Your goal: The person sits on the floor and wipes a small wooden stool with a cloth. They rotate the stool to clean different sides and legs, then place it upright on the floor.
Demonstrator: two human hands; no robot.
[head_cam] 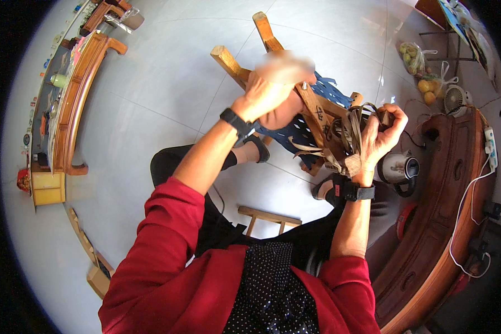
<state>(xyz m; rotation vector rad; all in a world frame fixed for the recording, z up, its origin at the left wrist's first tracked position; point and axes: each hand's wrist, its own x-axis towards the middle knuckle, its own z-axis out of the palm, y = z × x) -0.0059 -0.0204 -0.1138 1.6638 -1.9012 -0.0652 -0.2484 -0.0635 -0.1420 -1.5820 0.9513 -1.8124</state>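
A wooden folding stool [317,121] with a blue woven seat [330,89] lies tilted before me, legs pointing up and left. One of its bars bears dark handwriting. My left hand [271,98] rests against the frame beside a metal bolt [304,85]; a blurred patch hides most of its fingers. In my right hand [380,135] is a looped bundle of flat brown strips [350,127], beside the stool's right side. Between thumb and fingers there, a dark brown piece shows, which I cannot identify. Loose strip ends hang over the woven seat.
A steel electric kettle [396,167] stands close to my right forearm, by a carved wooden cabinet [436,196]. Beyond are a small fan [456,100] and bagged fruit [428,89]. A white power strip [489,148] trails its cord. A wooden table [81,100] stands left.
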